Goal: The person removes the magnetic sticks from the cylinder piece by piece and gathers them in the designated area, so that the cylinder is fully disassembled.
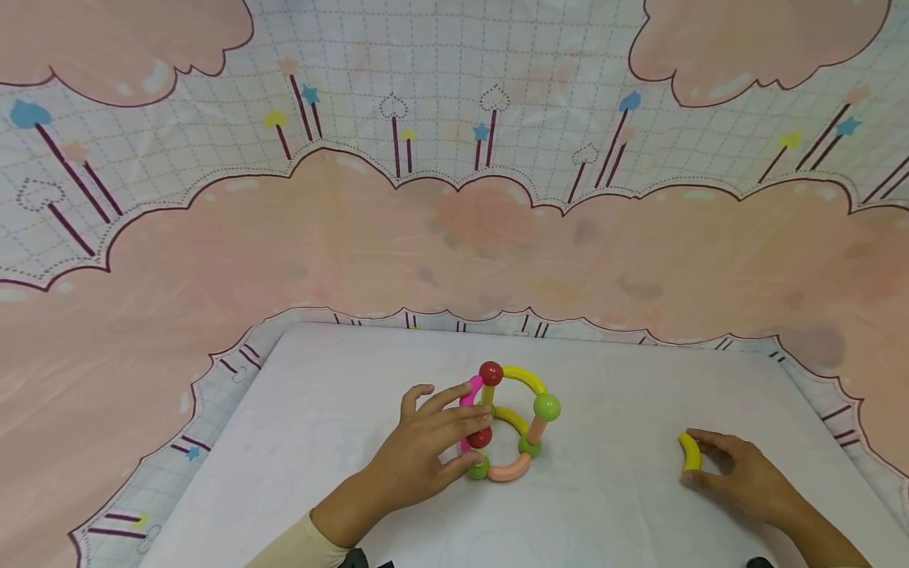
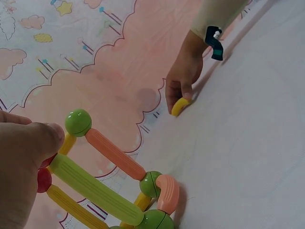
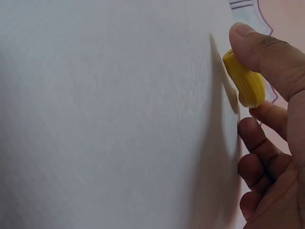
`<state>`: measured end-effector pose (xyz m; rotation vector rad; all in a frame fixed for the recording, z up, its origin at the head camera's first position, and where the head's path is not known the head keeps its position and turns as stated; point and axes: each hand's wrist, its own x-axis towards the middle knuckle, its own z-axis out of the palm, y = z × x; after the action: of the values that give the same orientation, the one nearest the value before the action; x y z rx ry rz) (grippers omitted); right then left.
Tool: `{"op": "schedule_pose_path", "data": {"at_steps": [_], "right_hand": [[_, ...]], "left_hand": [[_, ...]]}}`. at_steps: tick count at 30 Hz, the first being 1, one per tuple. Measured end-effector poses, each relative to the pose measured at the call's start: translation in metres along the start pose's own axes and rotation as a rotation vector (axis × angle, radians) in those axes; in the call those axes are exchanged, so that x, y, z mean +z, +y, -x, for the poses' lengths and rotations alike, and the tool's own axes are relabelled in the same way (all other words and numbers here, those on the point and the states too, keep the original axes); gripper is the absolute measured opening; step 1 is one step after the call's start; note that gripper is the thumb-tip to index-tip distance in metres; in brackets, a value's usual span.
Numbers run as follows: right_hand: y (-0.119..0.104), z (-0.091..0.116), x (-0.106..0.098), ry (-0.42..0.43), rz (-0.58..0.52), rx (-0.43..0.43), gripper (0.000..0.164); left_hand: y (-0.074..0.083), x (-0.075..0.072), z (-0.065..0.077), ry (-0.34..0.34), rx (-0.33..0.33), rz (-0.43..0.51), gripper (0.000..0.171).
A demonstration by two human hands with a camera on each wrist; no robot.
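Note:
A magnetic ball-and-stick frame stands on the table, made of red balls (image 1: 491, 373), green balls (image 1: 547, 407) and coloured rods. My left hand (image 1: 419, 457) holds it from the left side, thumb and fingers about the near red ball (image 1: 480, 437). In the left wrist view, a light green rod (image 2: 97, 188) runs from beside the thumb to a green ball (image 2: 158, 220). Well off to the right, my right hand (image 1: 753, 477) pinches a curved yellow rod (image 1: 690, 452) by its two ends. The right wrist view shows thumb and index finger on this yellow rod (image 3: 248, 83), other fingers curled below.
A white tabletop (image 1: 604, 505) spreads under both hands. Behind it hangs a patterned cloth (image 1: 398, 244) with pink cloud shapes. The table's far edge (image 1: 604, 341) runs behind the frame.

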<state>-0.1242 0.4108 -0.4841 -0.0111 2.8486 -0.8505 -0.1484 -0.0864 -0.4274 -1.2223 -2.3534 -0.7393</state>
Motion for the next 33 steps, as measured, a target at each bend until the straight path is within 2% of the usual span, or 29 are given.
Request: {"op": "schedule_pose_path", "data": {"at_steps": [5,13,25,33], "right_hand": [[0.005,0.000,-0.004,0.000,0.034,-0.008,0.087],[0.012,-0.006,-0.016,-0.055,0.092,-0.010,0.088],[0.022,-0.017,-0.031,-0.135,0.062,-0.020,0.083],[0.021,-0.018,-0.029,-0.129,0.061,-0.002,0.084]], "left_hand": [[0.000,0.000,0.000,0.001,-0.002,-0.004,0.053],[0.000,0.001,-0.001,0.008,0.000,0.000,0.053],[0.001,0.001,-0.001,0.010,-0.001,0.005,0.052],[0.001,0.001,0.000,0.006,-0.007,0.020,0.053]]}}
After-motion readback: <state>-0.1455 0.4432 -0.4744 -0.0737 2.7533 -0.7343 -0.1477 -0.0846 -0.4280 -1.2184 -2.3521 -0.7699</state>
